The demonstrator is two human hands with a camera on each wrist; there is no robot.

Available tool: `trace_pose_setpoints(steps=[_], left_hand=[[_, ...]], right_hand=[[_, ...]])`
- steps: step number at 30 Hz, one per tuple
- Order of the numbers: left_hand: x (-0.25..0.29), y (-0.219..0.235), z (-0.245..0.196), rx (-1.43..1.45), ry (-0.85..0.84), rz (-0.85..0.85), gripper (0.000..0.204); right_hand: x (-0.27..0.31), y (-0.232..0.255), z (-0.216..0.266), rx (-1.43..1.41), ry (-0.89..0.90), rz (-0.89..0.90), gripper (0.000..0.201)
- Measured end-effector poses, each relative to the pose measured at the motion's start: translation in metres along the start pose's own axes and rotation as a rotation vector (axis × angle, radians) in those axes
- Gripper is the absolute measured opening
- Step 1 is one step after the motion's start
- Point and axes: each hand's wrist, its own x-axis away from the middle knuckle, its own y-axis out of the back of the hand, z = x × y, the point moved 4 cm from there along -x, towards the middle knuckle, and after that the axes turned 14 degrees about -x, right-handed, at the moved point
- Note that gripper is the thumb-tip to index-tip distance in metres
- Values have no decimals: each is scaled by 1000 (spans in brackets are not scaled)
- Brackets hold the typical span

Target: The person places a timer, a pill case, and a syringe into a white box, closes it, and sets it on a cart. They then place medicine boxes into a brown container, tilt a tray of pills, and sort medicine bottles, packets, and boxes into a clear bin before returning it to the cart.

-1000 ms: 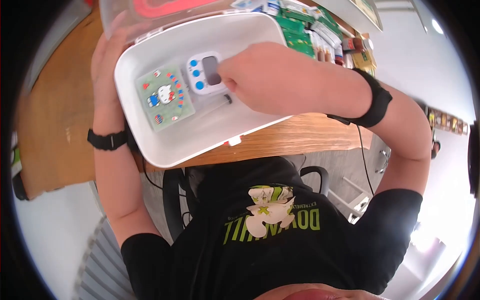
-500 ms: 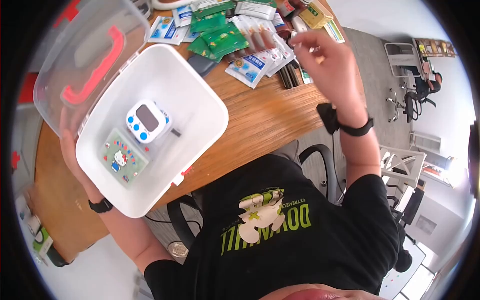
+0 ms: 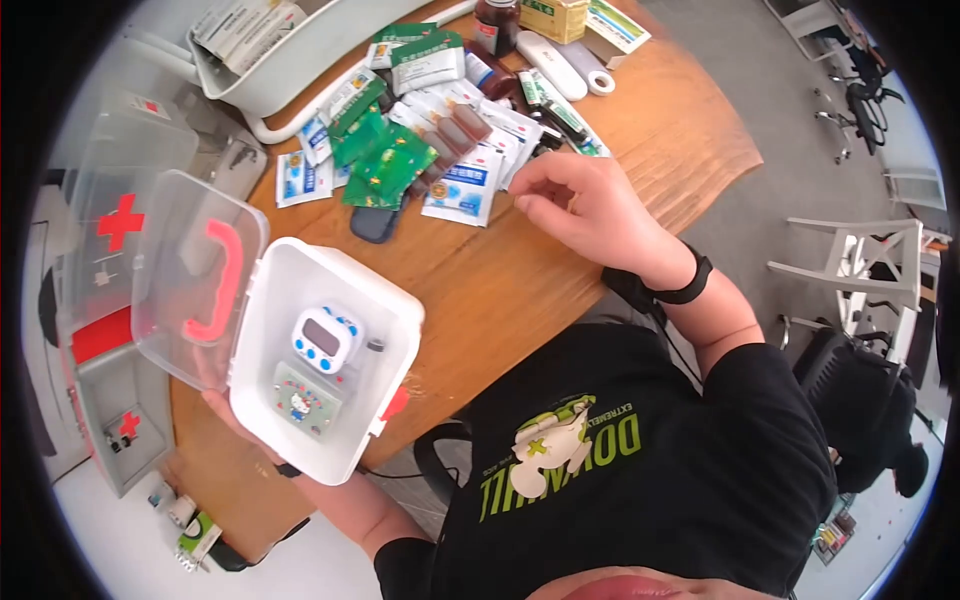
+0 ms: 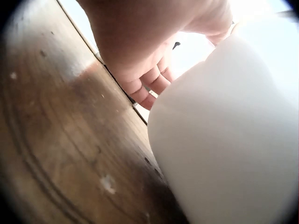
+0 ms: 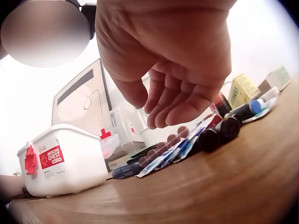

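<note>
A white plastic medicine chest [image 3: 395, 300] stands on the table, its clear lid [image 3: 160, 300] with a pink-red handle swung back. Inside lie a white timer [image 3: 322, 340] with blue buttons, a flat Hello Kitty case [image 3: 305, 402] and a small clear tube with a dark cap [image 3: 375, 345]. My left hand [image 4: 140, 42] lies along the chest's hinge side, its fingers extended and partly hidden behind the wall. Over the table, near blue-and-white sachets [image 3: 462, 195], hovers my right hand [image 3: 585, 205], fingers loosely bent and nothing visible in them.
Green packets [image 3: 390, 165], brown ampoules [image 3: 445, 140], a white device [image 3: 552, 65] and a brown bottle [image 3: 495, 25] crowd the table [image 3: 480, 290] behind. Further back is a white tray [image 3: 270, 85] with boxes. A dark blue pouch [image 3: 378, 222] sits close to the chest.
My right hand has left the inside of the chest and moved to the right, over the table by the sachets. The head view has turned, and my left hand stays at the chest.
</note>
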Motion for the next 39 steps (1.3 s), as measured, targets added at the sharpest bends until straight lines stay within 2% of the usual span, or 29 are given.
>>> trace_pose_setpoints(steps=[5,9,16,22,35,39], left_hand=[[0,3,4,68,10,23,71],[-5,0,7,135,26,66,68],[-13,-10,9,110,40,77,67],[-15,-15,12,88,68,68,66],[5,-29,33,104,164,99,64],[3,-20,32,142,161,89,63]], right_hand=[[-23,-24,17,-32,31,403,16],[-35,-41,8,-26,116,528,15],[-42,-36,-15,-176,-28,531,15],[-38,-33,-18,-283,-82,555,16],[-34,-36,-21,-195,-61,515,16],[-34,-39,-20,-165,-15,514,15]])
